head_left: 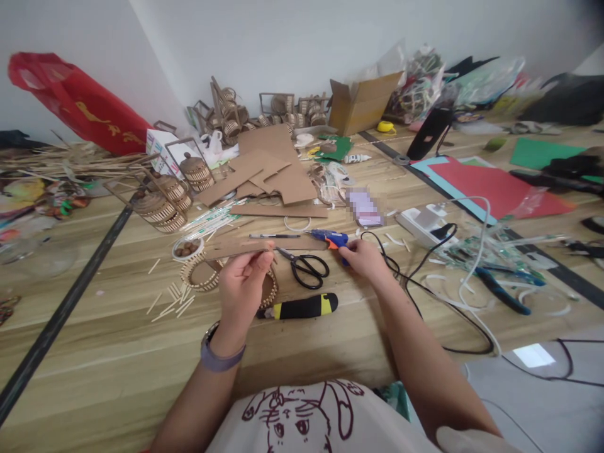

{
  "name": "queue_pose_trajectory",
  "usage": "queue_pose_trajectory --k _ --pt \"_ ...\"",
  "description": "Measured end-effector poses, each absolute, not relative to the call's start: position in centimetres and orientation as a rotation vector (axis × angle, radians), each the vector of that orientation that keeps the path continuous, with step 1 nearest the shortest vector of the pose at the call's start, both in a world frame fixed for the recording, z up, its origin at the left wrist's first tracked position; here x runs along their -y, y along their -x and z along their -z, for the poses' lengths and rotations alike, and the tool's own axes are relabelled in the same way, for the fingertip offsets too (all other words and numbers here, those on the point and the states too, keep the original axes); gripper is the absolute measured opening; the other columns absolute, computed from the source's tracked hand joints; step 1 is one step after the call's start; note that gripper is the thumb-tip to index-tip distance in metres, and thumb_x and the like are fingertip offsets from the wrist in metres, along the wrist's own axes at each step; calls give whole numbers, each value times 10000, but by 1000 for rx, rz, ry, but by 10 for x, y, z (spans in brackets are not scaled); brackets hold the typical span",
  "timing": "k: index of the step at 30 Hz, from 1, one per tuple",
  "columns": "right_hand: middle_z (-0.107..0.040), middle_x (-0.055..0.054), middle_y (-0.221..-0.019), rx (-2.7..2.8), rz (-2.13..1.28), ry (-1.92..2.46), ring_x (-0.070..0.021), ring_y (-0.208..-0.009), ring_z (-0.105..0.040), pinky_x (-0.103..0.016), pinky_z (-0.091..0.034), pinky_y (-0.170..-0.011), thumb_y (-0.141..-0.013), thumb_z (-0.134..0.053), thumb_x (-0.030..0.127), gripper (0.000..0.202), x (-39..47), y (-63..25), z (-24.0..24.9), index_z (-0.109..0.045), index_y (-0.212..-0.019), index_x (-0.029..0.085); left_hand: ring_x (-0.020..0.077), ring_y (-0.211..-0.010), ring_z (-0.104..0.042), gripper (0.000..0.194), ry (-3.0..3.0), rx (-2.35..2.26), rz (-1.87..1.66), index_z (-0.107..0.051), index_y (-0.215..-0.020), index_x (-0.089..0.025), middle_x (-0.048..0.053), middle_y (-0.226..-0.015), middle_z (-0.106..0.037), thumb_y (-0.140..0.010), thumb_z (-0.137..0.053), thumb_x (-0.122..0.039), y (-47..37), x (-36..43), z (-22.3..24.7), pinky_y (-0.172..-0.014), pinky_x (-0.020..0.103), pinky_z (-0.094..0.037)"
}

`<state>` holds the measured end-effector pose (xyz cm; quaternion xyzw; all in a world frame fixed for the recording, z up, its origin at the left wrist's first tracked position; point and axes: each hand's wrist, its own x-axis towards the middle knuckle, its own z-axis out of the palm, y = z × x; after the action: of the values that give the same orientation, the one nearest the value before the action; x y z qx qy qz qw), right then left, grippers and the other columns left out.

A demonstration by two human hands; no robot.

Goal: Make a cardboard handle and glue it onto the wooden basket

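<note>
My left hand (246, 277) is closed in a pinch on a narrow cardboard strip (231, 246), which sticks out to the left over the table. My right hand (364, 258) has its fingers around the handle of a blue and orange hot glue gun (331, 238), whose nozzle points left. Between the hands lie black-handled scissors (309, 269) and a pen (274, 236). Nearer me is a black and yellow utility knife (306, 307). Round frames edged with small sticks (201, 275) lie beside and partly behind my left hand.
Loose short sticks (177, 299) and a bowl of brown pieces (187, 248) lie left. Cardboard sheets (278, 157), a phone (365, 206) and finished small baskets (163, 204) stand farther back. A power strip (422, 225), cables and pliers (503, 290) occupy the right.
</note>
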<state>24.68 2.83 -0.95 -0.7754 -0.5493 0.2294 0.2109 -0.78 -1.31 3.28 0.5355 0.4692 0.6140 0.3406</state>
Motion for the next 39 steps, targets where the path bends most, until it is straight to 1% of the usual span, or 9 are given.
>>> queue_pose_trajectory --k 3,6,8,11,13,16,20,25,39 --pt "-653 -40 -665 1372 -677 1949 -188 -621 -597 -301 -445 -594 -808 -571 307 188 -20 -257 9 -680 -841 158 228 -929 -738 318 -1393 -1205 -1590 -797 -969 -199 72 -992 -796 -811 -755 -472 7 13 -33 -860 342 -597" --pt "-672 -41 -850 1166 -753 1555 -189 -735 -614 -328 -505 -687 -764 -660 368 354 -6 -260 8 -649 -1062 177 232 -945 -735 321 -1391 -1200 -1578 -796 -977 -197 75 -1012 -793 -813 -754 -470 7 13 -33 -879 349 -594" --pt "-656 -17 -864 1097 -901 1366 -170 -748 -606 -313 -503 -698 -695 -755 379 379 3 -257 7 -651 -1014 204 232 -960 -733 315 -1396 -1202 -1581 -796 -982 -200 71 -1021 -792 -820 -749 -466 7 13 -33 -890 350 -591" --pt "-575 30 -669 1015 -1314 1195 -125 -602 -542 -254 -433 -565 -608 -845 360 334 15 -247 7 -641 -810 188 228 -960 -734 299 -1403 -1198 -1586 -795 -984 -205 63 -1008 -794 -828 -744 -455 8 13 -33 -893 348 -591" --pt "-529 40 -603 931 -1576 1082 -95 -523 -467 -228 -358 -487 -609 -861 380 347 19 -238 6 -645 -776 167 228 -945 -737 304 -1401 -1203 -1593 -795 -976 -202 66 -994 -796 -825 -745 -461 8 13 -33 -881 348 -594" --pt "-598 -2 -712 783 -1777 909 -63 -498 -373 -210 -275 -433 -655 -854 442 382 22 -225 5 -681 -841 156 228 -937 -736 319 -1394 -1227 -1598 -791 -981 -200 72 -1000 -794 -819 -746 -471 8 12 -33 -868 349 -596" --pt "-626 -22 -758 707 -1922 818 -53 -511 -341 -187 -255 -426 -679 -859 479 398 25 -214 2 -698 -844 154 220 -932 -737 305 -1392 -1215 -1593 -790 -996 -210 71 -1017 -793 -826 -744 -460 7 12 -32 -862 343 -595" --pt "-609 -31 -736 623 -2095 774 -83 -569 -404 -167 -247 -408 -700 -839 530 418 32 -200 1 -683 -805 156 208 -889 -737 297 -1395 -1231 -1600 -791 -992 -206 70 -989 -796 -826 -750 -448 7 12 -33 -826 324 -594" --pt "-562 0 -688 384 -2166 663 -83 -570 -411 -130 -237 -374 -674 -859 537 451 39 -173 8 -615 -766 169 218 -882 -736 346 -1404 -1236 -1610 -788 -969 -195 73 -961 -795 -812 -748 -500 5 12 -35 -817 334 -592"
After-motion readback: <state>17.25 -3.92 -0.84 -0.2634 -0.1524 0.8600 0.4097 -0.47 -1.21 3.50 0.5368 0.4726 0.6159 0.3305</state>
